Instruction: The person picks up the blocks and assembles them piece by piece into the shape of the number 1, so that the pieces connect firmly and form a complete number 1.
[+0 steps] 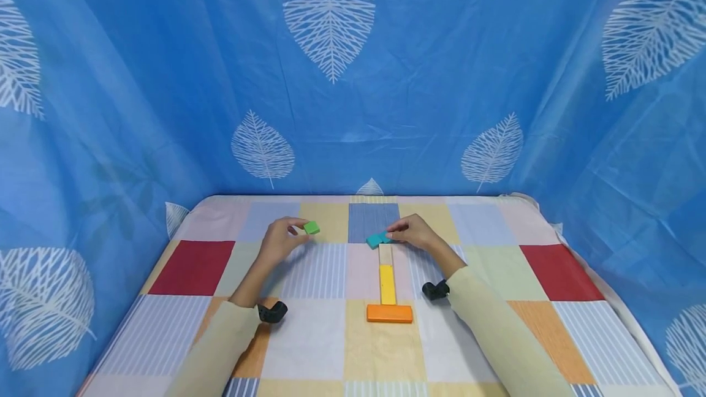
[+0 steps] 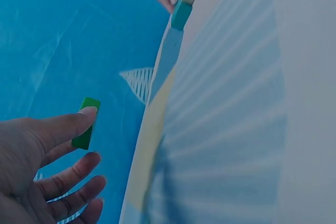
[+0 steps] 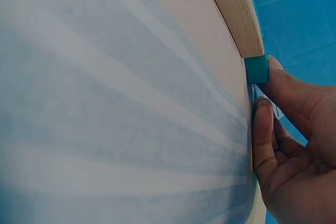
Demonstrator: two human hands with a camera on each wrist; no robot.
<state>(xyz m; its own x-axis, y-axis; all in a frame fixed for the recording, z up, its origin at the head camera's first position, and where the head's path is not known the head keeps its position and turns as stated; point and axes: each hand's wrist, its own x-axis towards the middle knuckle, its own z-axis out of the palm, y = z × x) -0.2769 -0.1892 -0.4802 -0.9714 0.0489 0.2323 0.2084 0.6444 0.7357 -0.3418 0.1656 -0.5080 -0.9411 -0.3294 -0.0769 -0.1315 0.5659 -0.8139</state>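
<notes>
My left hand is held over the cloth on the left, pinching a bright green block between thumb and forefinger. In the left wrist view, the other fingers spread loosely below the green block. Farther right, my right hand has curled fingers and thumb at the right end of the teal blocks. These lie across the far end of a plain wood block. From the right wrist, the thumb touches the teal block, with the forefinger close by; part of the teal is hidden.
A yellow block continues the line toward me from the wood one, and an orange block lies crosswise at its near end. Patchwork cloth covers the table. A blue leaf-print curtain surrounds the back and sides.
</notes>
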